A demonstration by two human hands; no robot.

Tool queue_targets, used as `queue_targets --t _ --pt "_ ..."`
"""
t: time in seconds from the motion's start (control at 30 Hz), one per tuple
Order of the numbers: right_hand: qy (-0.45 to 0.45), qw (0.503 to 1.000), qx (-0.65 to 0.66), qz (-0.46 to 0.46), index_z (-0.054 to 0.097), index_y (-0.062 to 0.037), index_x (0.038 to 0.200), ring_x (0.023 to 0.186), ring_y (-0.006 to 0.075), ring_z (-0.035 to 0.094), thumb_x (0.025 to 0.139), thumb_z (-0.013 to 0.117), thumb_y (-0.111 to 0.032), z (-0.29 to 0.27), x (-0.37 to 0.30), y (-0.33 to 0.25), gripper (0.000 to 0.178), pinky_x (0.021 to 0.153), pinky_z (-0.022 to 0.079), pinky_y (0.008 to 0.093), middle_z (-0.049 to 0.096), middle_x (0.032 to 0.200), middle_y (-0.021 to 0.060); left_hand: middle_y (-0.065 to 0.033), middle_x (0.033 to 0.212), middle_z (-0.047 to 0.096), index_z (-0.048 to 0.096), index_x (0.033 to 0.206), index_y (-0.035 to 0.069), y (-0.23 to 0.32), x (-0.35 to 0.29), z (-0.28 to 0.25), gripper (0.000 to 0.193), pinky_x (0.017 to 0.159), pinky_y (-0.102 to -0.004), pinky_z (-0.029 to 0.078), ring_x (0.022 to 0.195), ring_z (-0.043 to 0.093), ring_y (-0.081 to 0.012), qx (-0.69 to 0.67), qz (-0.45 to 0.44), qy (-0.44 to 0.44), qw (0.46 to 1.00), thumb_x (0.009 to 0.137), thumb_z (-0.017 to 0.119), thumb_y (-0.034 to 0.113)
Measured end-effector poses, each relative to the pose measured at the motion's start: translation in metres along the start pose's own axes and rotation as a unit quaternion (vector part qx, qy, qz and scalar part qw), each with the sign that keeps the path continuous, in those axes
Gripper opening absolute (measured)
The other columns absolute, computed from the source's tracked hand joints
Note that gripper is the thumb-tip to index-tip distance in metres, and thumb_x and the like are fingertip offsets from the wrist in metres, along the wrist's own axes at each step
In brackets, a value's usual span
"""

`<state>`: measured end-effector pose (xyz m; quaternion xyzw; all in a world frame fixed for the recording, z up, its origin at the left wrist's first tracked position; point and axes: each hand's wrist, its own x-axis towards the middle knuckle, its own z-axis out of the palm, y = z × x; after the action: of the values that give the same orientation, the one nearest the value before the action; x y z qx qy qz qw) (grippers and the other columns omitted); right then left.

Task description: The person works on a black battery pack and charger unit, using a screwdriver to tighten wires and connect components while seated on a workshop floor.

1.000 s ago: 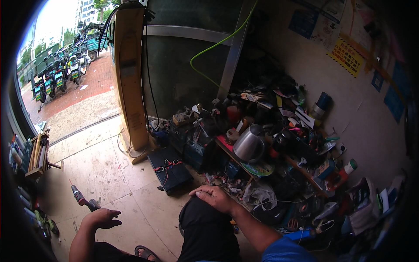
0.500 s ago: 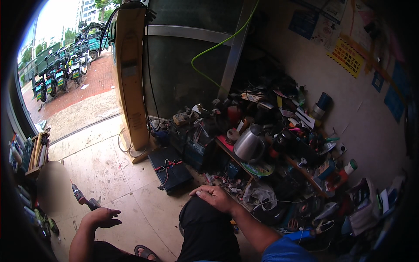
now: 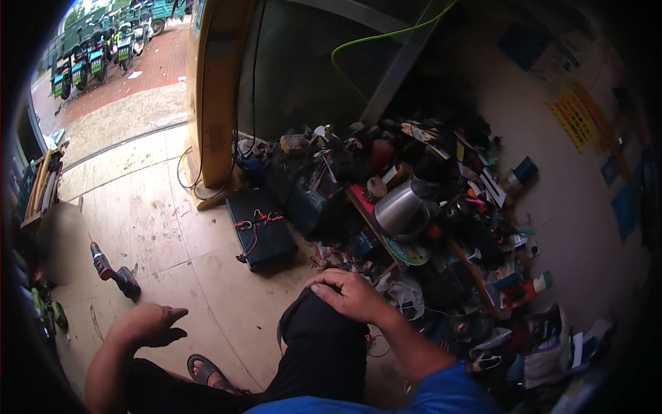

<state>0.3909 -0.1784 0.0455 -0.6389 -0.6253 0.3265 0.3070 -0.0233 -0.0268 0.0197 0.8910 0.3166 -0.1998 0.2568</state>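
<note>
My left hand (image 3: 155,324) hovers over the tiled floor at the lower left with nothing in it, thumb and fingers apart. Just beyond it a red and black cordless drill (image 3: 112,271) lies on the tiles, its thin bit pointing away from me. My right hand (image 3: 347,294) rests flat on my raised knee, on the dark trouser leg (image 3: 321,345), and holds nothing. Past that knee sits a flat black box (image 3: 262,238) on the floor, with red and black wires across its top.
A cluttered heap on the right holds a steel kettle (image 3: 403,209), tools and bottles. A yellow post (image 3: 219,103) stands by the doorway. A wooden rack (image 3: 40,186) lines the left edge. A bright green hose (image 3: 386,34) hangs by the dark glass. Scooters (image 3: 96,58) are parked outside.
My view has tilted downward and turned, so most of the scene sits higher and tilts differently. My right hand stays on the knee, and my left hand stays empty near the drill.
</note>
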Motion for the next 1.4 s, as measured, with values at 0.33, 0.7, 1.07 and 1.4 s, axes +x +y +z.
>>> queue_targets --t 0.33,0.7,1.07,1.4 --pt "-0.063 0.978 -0.183 -0.083 0.076 -0.0074 0.096 0.093 0.0276 0.072 0.083 0.078 -0.013 0.017 0.048 -0.021 0.014 0.084 0.055 0.0401 0.074 0.095 0.0104 -0.0162 0.113 0.071 0.060 0.134 0.005 -0.011 0.049 0.000 0.046 0.087 -0.0443 0.054 0.102 0.069 -0.0350 -0.066 0.103 -0.060 0.991 0.096 0.063 0.031" --pt "-0.116 0.982 -0.145 -0.023 0.074 -0.0103 0.090 0.087 0.0240 0.074 0.077 0.080 -0.012 -0.001 0.082 -0.034 0.015 0.082 0.058 0.0393 0.073 0.088 0.0046 -0.0175 0.120 0.068 0.060 0.135 -0.001 -0.023 0.111 -0.005 0.067 0.098 -0.0410 0.045 0.113 0.062 -0.0308 0.004 0.107 -0.059 0.993 0.096 0.053 0.054" --pt "-0.125 0.991 -0.049 0.022 0.071 -0.0098 0.090 0.084 0.0245 0.070 0.082 0.076 -0.015 -0.019 0.042 -0.077 0.010 0.079 0.053 0.0393 0.071 0.086 0.0060 -0.0145 0.113 0.067 0.061 0.132 0.003 0.018 0.096 0.072 0.044 0.092 -0.0465 0.047 0.113 0.062 -0.0315 -0.026 0.007 -0.049 0.998 0.096 0.053 0.027" --pt "-0.103 0.955 -0.116 0.252 0.071 -0.0124 0.110 0.105 0.0375 0.065 0.089 0.063 -0.023 0.010 -0.101 -0.076 0.025 0.093 0.051 0.0501 0.069 0.107 0.0158 -0.0161 0.144 0.053 0.050 0.145 0.011 0.179 -0.111 -0.002 0.055 0.102 -0.0609 0.042 0.136 0.048 -0.0375 -0.058 -0.112 -0.093 0.988 0.094 0.057 0.032"
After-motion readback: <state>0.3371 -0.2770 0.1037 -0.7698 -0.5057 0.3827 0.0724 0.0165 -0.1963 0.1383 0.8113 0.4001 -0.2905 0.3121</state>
